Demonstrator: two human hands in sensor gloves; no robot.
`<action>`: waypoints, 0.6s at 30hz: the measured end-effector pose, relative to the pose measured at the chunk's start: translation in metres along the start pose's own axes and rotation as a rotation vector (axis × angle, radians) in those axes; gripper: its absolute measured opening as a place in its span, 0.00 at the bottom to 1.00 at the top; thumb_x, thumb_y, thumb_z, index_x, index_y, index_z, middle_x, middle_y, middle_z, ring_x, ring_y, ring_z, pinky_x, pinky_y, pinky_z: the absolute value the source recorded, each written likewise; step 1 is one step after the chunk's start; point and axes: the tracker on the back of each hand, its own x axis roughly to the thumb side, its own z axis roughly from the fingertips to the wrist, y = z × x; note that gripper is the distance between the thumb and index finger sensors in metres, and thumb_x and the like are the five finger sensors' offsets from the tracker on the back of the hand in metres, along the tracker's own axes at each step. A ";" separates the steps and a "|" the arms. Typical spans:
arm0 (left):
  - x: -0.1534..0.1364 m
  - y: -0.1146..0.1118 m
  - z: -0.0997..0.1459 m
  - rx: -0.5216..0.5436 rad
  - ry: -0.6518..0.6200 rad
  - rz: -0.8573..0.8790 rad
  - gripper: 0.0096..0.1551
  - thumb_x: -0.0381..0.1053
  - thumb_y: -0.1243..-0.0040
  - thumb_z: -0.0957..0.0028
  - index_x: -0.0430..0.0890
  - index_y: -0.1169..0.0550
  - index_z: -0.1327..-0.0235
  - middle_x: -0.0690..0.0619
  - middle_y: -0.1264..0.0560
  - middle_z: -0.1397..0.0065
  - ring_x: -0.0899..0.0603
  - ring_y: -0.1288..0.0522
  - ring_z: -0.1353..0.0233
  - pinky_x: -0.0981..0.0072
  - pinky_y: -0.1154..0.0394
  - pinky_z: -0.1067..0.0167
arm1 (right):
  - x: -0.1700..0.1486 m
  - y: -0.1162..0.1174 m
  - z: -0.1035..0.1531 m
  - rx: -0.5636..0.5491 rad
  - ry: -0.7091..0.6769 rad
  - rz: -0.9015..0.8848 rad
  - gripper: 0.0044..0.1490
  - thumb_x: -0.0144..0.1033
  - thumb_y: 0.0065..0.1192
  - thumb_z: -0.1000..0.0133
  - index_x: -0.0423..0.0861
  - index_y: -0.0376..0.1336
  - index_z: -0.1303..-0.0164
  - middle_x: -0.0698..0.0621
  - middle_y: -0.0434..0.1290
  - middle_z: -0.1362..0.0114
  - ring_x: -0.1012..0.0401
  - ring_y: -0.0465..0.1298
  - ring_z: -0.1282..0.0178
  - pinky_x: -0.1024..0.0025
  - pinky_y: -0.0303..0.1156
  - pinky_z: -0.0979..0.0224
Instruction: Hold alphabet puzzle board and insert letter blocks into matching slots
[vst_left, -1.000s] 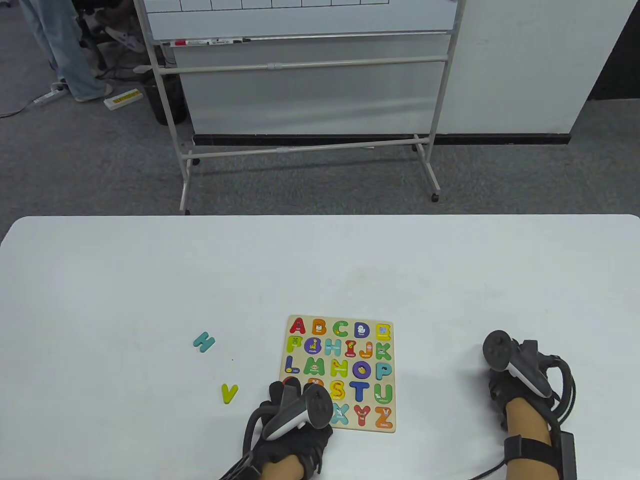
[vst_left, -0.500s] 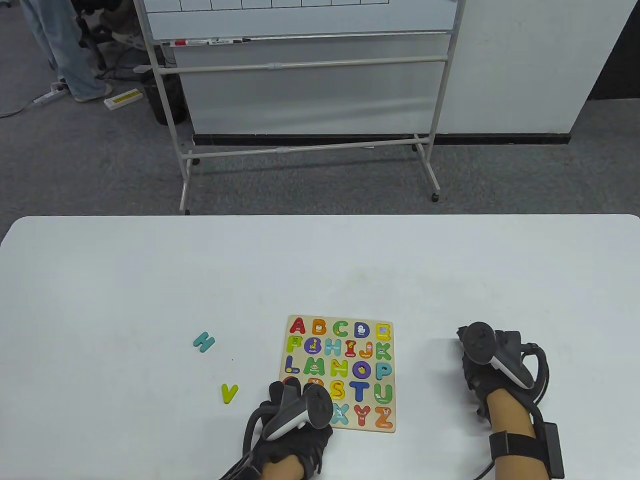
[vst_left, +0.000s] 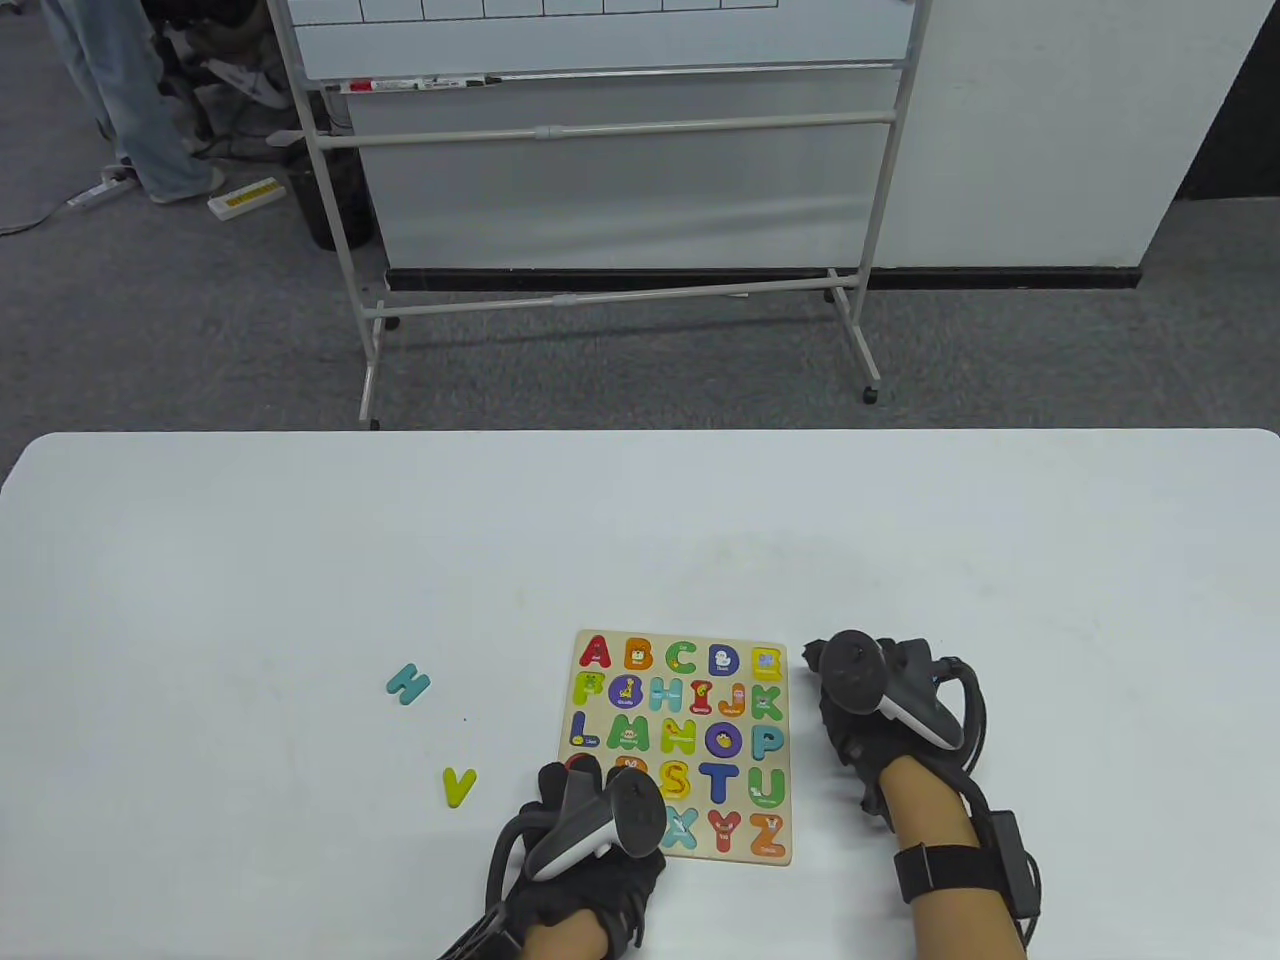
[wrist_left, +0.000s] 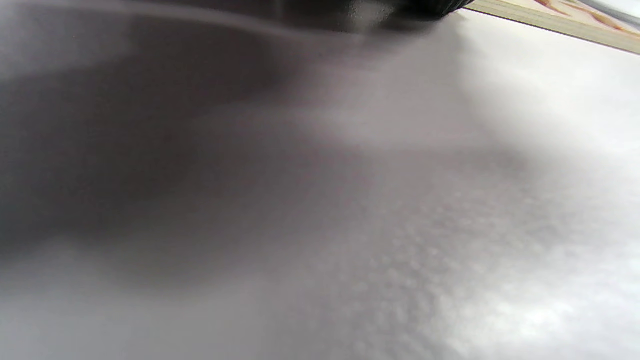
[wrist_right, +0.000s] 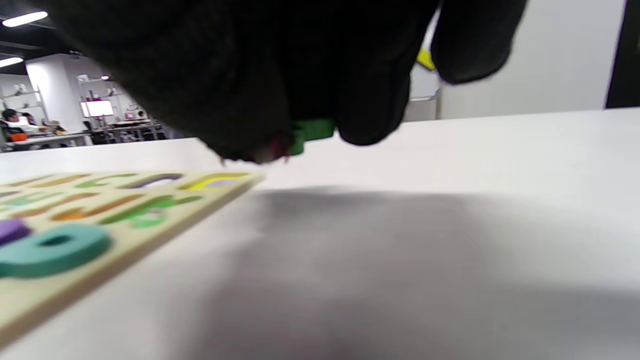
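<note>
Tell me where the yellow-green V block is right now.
In the table view the yellow-green V block lies loose on the white table, left of the alphabet puzzle board, below the teal H block and just left of the left hand.

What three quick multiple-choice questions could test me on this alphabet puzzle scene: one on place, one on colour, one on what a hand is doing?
1. Where do the loose H and V lie?
A. left of the puzzle board
B. on the board
C. right of the board

2. What colour is the loose V?
A. red
B. yellow-green
C. purple

3. What is the right hand doing?
A. resting empty
B. holding a green piece
C. pressing the board

Answers: 1 A, both lie on the table left of the board. 2 B, as the table view shows. 3 B, the right wrist view shows green between the fingers.
</note>
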 end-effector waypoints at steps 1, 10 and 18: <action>0.000 0.000 0.000 0.000 0.000 0.000 0.50 0.61 0.62 0.45 0.40 0.66 0.25 0.29 0.72 0.24 0.18 0.72 0.27 0.24 0.61 0.34 | 0.006 0.002 0.000 0.003 -0.010 -0.011 0.36 0.35 0.80 0.53 0.51 0.70 0.31 0.50 0.75 0.26 0.49 0.80 0.32 0.39 0.64 0.24; 0.000 0.000 0.000 0.005 0.002 -0.017 0.50 0.61 0.62 0.45 0.40 0.66 0.25 0.29 0.72 0.24 0.18 0.72 0.27 0.24 0.60 0.34 | 0.036 0.018 -0.009 0.041 -0.067 -0.036 0.36 0.36 0.80 0.53 0.52 0.71 0.32 0.50 0.77 0.27 0.49 0.80 0.32 0.38 0.64 0.25; 0.000 -0.001 0.000 0.005 -0.002 -0.006 0.50 0.61 0.62 0.45 0.40 0.66 0.25 0.29 0.72 0.24 0.18 0.72 0.27 0.24 0.61 0.34 | 0.037 0.021 -0.011 0.046 -0.077 -0.056 0.35 0.36 0.81 0.54 0.53 0.72 0.33 0.51 0.77 0.28 0.50 0.81 0.34 0.44 0.68 0.27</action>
